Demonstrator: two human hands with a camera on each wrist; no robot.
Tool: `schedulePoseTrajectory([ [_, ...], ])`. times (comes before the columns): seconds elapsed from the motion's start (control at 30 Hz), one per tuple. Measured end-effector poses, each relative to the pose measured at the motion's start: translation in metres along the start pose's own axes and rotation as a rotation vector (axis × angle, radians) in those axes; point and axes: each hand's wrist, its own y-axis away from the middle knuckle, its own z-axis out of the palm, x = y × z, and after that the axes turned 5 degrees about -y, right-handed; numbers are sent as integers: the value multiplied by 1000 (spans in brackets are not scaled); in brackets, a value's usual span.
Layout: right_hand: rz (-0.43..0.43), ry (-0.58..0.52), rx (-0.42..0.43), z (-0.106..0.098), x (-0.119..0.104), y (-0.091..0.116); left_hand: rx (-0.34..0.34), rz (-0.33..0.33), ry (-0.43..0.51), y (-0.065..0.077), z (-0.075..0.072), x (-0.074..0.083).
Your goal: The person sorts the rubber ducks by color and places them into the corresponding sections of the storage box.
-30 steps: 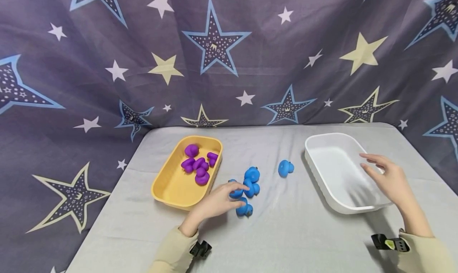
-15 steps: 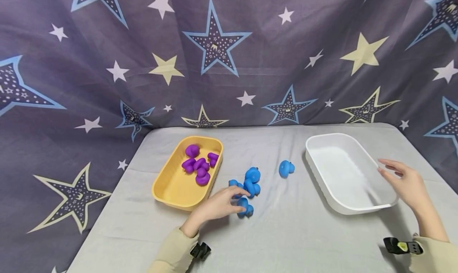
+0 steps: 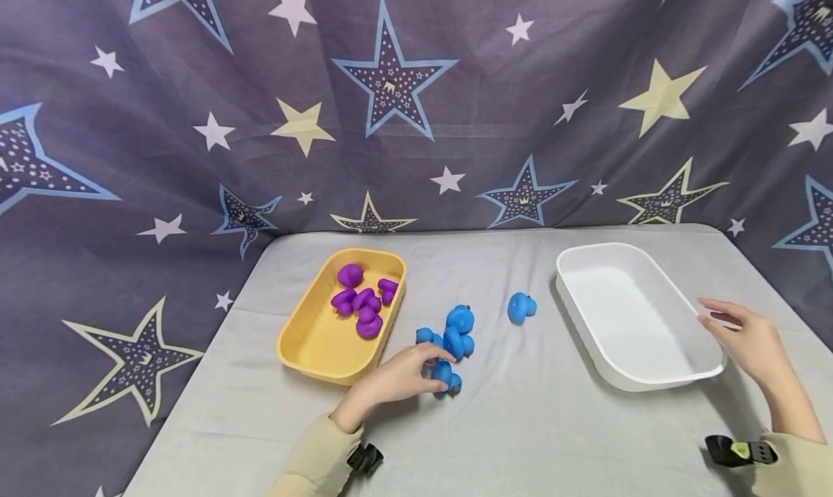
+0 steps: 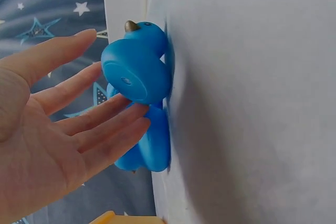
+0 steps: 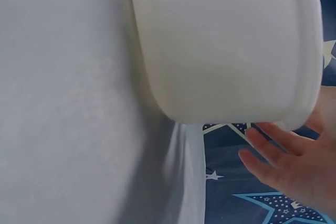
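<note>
In the head view, my left hand (image 3: 398, 372) reaches over a blue toy duck (image 3: 442, 374) lying on its side. The left wrist view has that duck's flat base facing the palm, its thumb apart from it and the straight fingers right at its lower edge. More blue ducks (image 3: 454, 343) are clustered just beyond the fingertips, one partly hidden by the hand. My right hand (image 3: 755, 343) hovers by the right rim of a white tray (image 3: 608, 375), fingers loosely extended and holding nothing; the right wrist view has the tray's end wall partly covering the fingers.
A yellow tray (image 3: 315, 349) at the left holds several purple toy ducks (image 3: 366, 299). A lone blue duck (image 3: 518, 307) lies between the cluster and the white tray. Behind the grey-covered table (image 3: 520, 432) hangs a star-patterned cloth (image 3: 481, 121).
My right hand has moved from over the white tray to the right, out past its rim. My left hand has shifted slightly down toward the nearest duck, uncovering more of the duck behind.
</note>
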Motion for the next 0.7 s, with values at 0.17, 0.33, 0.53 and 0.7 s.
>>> schedulePoseTrajectory([
  [0.17,52,-6,-40,-3,0,2,-17,3,30,-2,2,-3],
  [0.33,73,-11,-66,-4,-3,3,-34,-2,54,-2,4,-5],
  [0.53,62,-47,-71,-6,-25,8,-34,-12,57,-3,5,-6],
  [0.7,74,-73,-66,-12,-68,17,-25,-8,61,-3,5,-5],
])
